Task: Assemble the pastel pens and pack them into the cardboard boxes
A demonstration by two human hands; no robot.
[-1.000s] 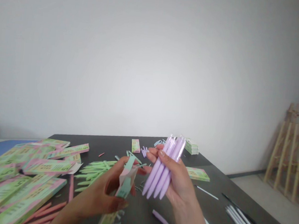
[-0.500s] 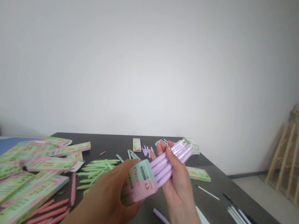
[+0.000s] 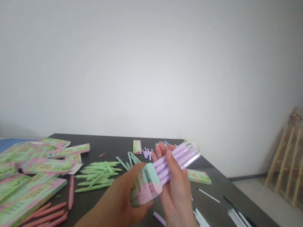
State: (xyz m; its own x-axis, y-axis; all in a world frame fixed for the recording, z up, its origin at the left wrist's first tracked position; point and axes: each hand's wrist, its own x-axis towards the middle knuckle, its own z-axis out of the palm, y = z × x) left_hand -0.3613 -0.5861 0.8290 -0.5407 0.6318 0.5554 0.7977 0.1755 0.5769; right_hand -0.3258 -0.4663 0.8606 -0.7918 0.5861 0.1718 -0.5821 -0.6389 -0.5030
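Note:
My left hand (image 3: 121,197) is wrapped around a small pink and green printed carton (image 3: 147,188), thumb on one side. A bundle of light purple pens (image 3: 185,155) sticks out of the carton's far end, pointing up and right. Clear plastic shows at the pens' outer ends. My right hand (image 3: 178,188) grips the bundle, thumb across the top and the other fingers beyond it. How deep the pens sit in the carton is hidden. One loose purple pen piece (image 3: 159,219) lies on the table below, between my wrists.
Printed cartons (image 3: 36,188) are heaped at left beside salmon-pink pens (image 3: 49,216) and green pens (image 3: 98,174). Small purple pieces (image 3: 147,153) and an upright carton (image 3: 137,147) stand farther back. White rods (image 3: 245,226) lie at right on the dark table (image 3: 222,176).
The carton and pens have shifted slightly right, and the bundle is tilted a little differently. Both hands keep their hold. The whole view has moved slightly.

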